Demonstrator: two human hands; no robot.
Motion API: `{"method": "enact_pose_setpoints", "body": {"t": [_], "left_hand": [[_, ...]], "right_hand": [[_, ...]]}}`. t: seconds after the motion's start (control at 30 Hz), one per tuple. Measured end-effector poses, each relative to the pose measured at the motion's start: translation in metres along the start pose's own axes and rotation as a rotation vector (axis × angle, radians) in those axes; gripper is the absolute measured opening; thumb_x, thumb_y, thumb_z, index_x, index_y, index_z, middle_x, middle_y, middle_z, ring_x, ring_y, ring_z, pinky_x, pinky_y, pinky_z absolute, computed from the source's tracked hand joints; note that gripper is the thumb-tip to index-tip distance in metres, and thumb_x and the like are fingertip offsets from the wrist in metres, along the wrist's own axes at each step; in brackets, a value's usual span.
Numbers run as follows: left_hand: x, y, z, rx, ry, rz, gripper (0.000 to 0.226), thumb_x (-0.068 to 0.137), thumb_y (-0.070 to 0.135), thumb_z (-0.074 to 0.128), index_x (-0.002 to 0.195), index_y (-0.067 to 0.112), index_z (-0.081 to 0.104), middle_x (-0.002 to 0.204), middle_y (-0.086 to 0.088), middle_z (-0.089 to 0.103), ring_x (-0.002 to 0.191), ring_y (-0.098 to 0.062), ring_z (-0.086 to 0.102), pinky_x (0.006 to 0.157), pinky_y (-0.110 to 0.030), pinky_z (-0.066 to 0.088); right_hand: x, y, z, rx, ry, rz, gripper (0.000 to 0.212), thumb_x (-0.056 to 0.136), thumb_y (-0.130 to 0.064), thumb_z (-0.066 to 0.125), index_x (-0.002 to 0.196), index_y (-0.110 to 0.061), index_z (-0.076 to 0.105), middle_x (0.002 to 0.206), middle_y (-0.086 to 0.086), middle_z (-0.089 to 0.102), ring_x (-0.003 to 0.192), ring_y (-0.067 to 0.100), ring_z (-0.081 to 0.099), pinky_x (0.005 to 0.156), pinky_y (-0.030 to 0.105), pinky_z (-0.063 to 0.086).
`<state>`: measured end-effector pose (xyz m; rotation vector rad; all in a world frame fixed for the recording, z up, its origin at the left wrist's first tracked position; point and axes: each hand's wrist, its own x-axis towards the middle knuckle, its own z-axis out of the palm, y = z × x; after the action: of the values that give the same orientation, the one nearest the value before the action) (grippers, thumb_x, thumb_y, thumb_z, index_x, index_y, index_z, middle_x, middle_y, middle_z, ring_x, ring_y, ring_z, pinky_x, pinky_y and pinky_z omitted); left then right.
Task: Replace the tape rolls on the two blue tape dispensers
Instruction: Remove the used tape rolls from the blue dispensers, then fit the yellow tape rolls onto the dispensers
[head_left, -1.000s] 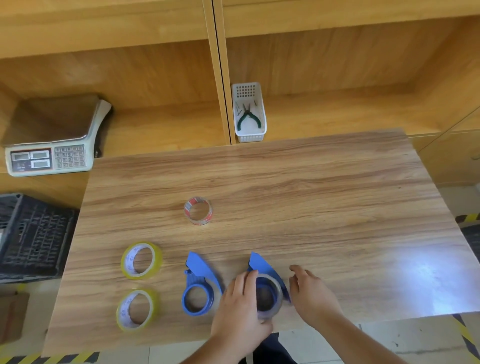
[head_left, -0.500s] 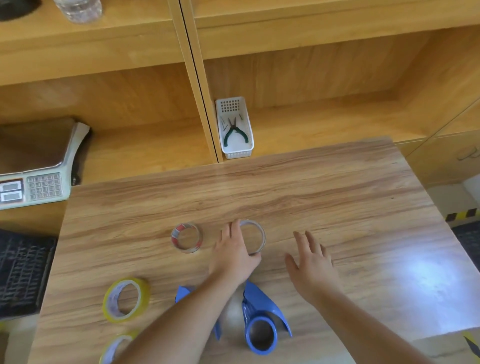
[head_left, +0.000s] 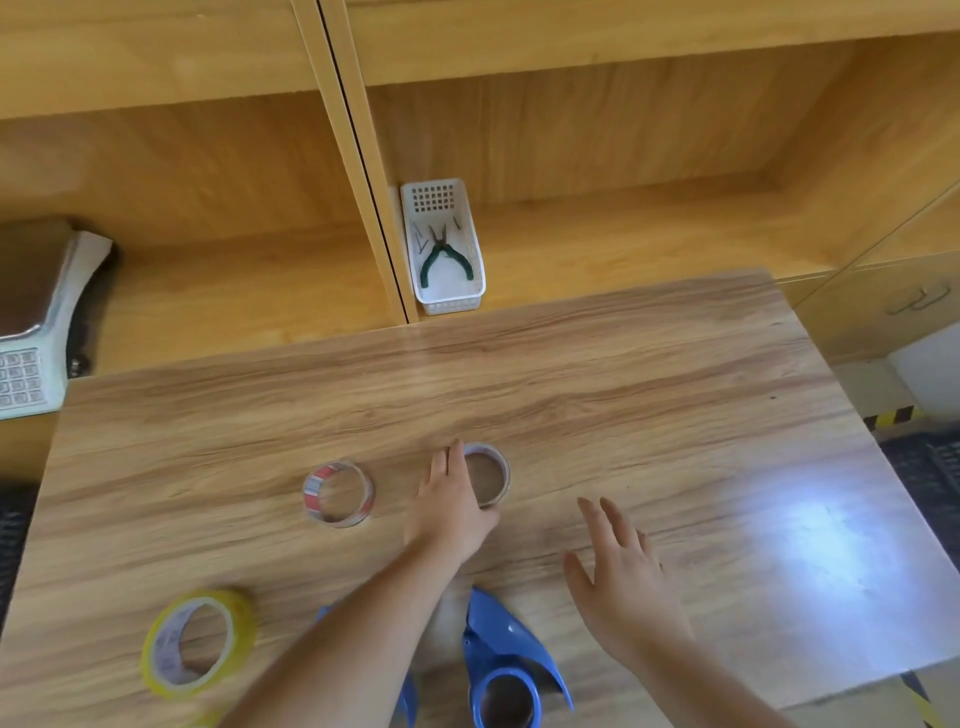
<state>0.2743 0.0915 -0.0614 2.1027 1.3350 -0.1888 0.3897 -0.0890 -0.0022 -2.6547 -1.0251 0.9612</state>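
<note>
A thin, nearly spent tape ring (head_left: 503, 467) lies flat on the wooden table (head_left: 649, 384). My left hand (head_left: 451, 506) grips it from its left and near side, fingers on the rim. My right hand (head_left: 621, 582) hovers open above the table to the right, holding nothing. One blue tape dispenser (head_left: 506, 649) lies at the near edge with an empty hub. The second blue dispenser (head_left: 409, 699) is mostly hidden under my left forearm. A full yellow tape roll (head_left: 240, 623) sits at the near left. A red-and-white spent ring (head_left: 313, 491) lies left of my left hand.
A white basket (head_left: 448, 305) with green-handled pliers (head_left: 442, 254) stands on the shelf behind the table. A weighing scale (head_left: 31, 364) sits at the far left. Black crates (head_left: 930, 483) flank the table on the floor.
My left hand took the thin ring off the right dispenser and carried it away to the table's middle, beside the red-and-white ring. My right hand left the dispenser and opened. The view shifted forward.
</note>
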Motion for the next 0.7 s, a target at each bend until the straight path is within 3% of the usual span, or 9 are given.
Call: {"method": "enact_pose_setpoints", "body": {"t": [0.17, 0.4, 0.57, 0.7], "left_hand": [[-0.022, -0.007, -0.011, 0.011, 0.045, 0.056, 0.100, 0.081, 0.049, 0.074, 0.159, 0.026, 0.014, 0.158, 0.003, 0.028, 0.139, -0.025, 0.043, 0.110, -0.039, 0.044], [-0.097, -0.071, -0.041, 0.029, 0.251, 0.154, 0.078, 0.088, 0.061, 0.056, 0.153, 0.028, 0.030, 0.151, 0.008, 0.036, 0.140, -0.013, 0.039, 0.114, -0.032, 0.041], [-0.145, -0.148, -0.065, 0.008, 0.383, -0.003, 0.074, 0.082, 0.057, 0.062, 0.146, 0.027, 0.042, 0.144, 0.005, 0.047, 0.131, -0.018, 0.049, 0.107, -0.032, 0.042], [-0.169, -0.205, -0.074, -0.004, 0.418, -0.250, 0.097, 0.071, 0.063, 0.071, 0.151, 0.022, 0.036, 0.148, -0.001, 0.044, 0.137, -0.024, 0.044, 0.111, -0.040, 0.041]], "right_hand": [[-0.008, -0.013, 0.006, -0.007, -0.016, -0.032, 0.069, 0.099, -0.051, 0.043, 0.160, -0.037, 0.013, 0.169, -0.004, 0.017, 0.150, 0.029, 0.025, 0.119, 0.047, 0.031], [-0.028, -0.062, 0.032, -0.018, -0.072, -0.149, 0.071, 0.097, -0.047, 0.052, 0.159, -0.030, 0.021, 0.168, 0.001, 0.022, 0.147, 0.031, 0.030, 0.118, 0.045, 0.031], [-0.050, -0.106, 0.066, 0.022, -0.072, -0.242, 0.069, 0.095, -0.038, 0.060, 0.156, -0.026, 0.030, 0.164, 0.007, 0.030, 0.141, 0.035, 0.035, 0.116, 0.047, 0.035], [-0.069, -0.134, 0.088, -0.024, -0.088, -0.331, 0.066, 0.099, -0.038, 0.051, 0.158, -0.027, 0.023, 0.167, 0.001, 0.023, 0.145, 0.028, 0.029, 0.117, 0.041, 0.033]]}}
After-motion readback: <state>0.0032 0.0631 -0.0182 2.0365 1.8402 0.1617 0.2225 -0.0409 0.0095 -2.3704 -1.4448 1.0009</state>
